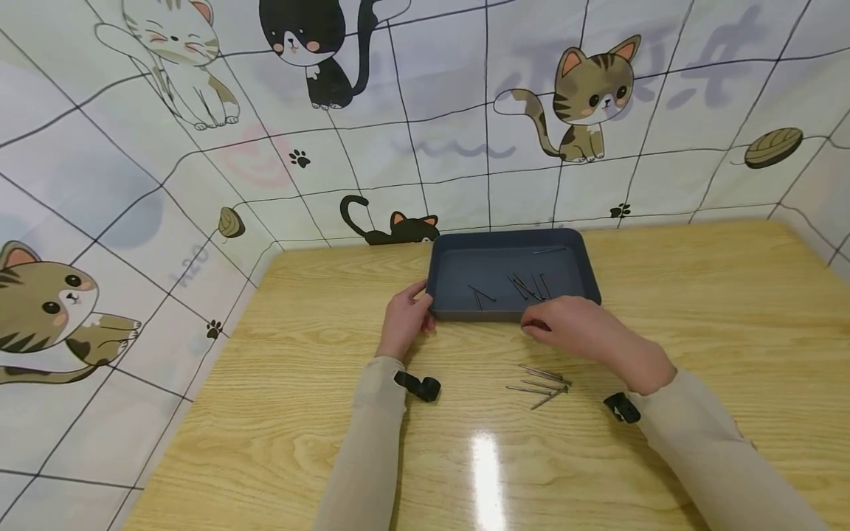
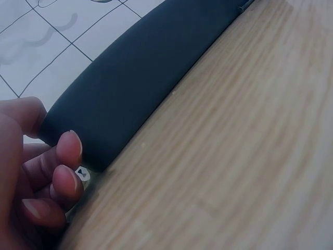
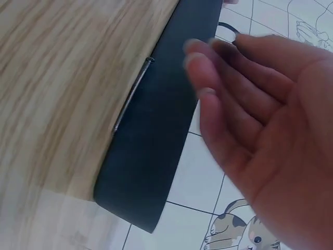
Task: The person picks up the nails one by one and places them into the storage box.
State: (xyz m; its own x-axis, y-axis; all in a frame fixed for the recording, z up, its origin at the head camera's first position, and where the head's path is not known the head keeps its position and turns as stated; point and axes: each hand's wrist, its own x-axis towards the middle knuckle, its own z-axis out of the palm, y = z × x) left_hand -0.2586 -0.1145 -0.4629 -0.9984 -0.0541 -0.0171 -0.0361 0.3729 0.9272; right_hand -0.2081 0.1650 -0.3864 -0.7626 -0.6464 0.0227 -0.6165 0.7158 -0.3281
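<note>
A dark grey tray [image 1: 491,316] with several nails [image 1: 527,286] inside stands on the table by the wall. At its left front corner my left hand [image 1: 403,321] grips the tray, other fingers curled beside the corner in the left wrist view. My right hand [image 1: 584,332] hovers at the front wall's right half. In the right wrist view its fingers [image 3: 210,112] are loosely bent, with nothing visible between them. One nail [image 3: 132,96] lies along the foot of the tray's front wall there. Several loose nails [image 1: 546,383] form a small pile on the table before the tray.
The wooden table [image 1: 299,317] meets a cat-patterned wall covering [image 1: 451,147] at the back and left. A bright light reflection shows near the table's front. Each wrist carries a black strap [image 1: 418,386] with a small camera.
</note>
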